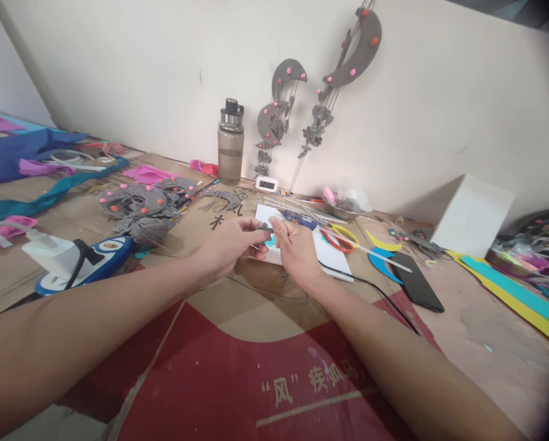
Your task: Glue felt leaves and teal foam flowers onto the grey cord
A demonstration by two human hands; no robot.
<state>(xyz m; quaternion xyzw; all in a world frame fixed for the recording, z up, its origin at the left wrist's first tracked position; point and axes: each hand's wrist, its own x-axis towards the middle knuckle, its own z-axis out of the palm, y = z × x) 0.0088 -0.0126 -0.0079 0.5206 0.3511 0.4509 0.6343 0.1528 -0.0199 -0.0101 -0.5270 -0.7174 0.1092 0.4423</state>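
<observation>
Grey & fuzzy-looking, prob. felt or yarn: the small bit [266, 229] is up btwn both hands, just above the white sheet [341, 262] on the table [477, 312]. L hand [240, 242] has it pinched, thumb vs. index, other fingers curled below. R hand [295, 245] closes in from the other side, thumb on top; its fingertips are mostly hidden, but it looks clamped on the same bit. Exact shape: can't tell, fingers cover too much.

Handling (judgement only): v. light, soft, bends easily, not slippery. Won't shatter if dropped, but could squash or fray under a hard pinch. Best hold = outer edges, thumb + index, light pressure, centre left free; two-handed suits smth this small, one side steadying the other.

Thin strand [165, 247] runs from the grey yarn ball [148, 231] toward L forearm; whether it joins the bit, can't tell. Yarn that fine prob. snags fast, so best kept off the black cable [361, 274] by R wrist. Grey crescents w/ pink & orange dots [152, 195] lie just behind the ball, prob. floppy too; lift by the wide middle, not the tips.
</observation>
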